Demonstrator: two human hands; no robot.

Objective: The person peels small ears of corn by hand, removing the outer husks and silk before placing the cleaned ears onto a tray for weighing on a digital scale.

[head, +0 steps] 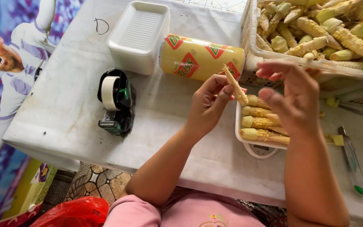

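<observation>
Head view, near to far. Nearest me, a pink sleeve (135,212) and a red plastic bag (74,212) are cut off by the lower edge. I cannot see the foam tray (239,128) whole: my right forearm covers its right part, and a round white object beneath its near rim shows only as an arc, so I cannot tell what it is. At the right, a green-tipped tool (355,166) lies on the white table (64,105), well apart from both hands.

In the tray lie rows of baby corn (259,122), pale yellow, side by side, with their cut ends to the left.

My left hand (209,105) pinches one baby corn cob (236,86) between thumb and fingertips; the cob is slim, pale yellow and tapered, tilted with its tip up and to the left, and held just above the tray's far left corner. My right hand (293,94) hovers above the tray with fingers loosely curled and apart, gripping nothing that I can see; its fingertips are near the cob but not touching it.

Left of the hands stands a black tape dispenser (116,103) with a white roll. Farther off lie a yellow roll of wrap film (200,59) and a stack of white foam trays (139,35). Farthest, a white crate (316,63) heaped with corn runs out of frame at the top and right.
</observation>
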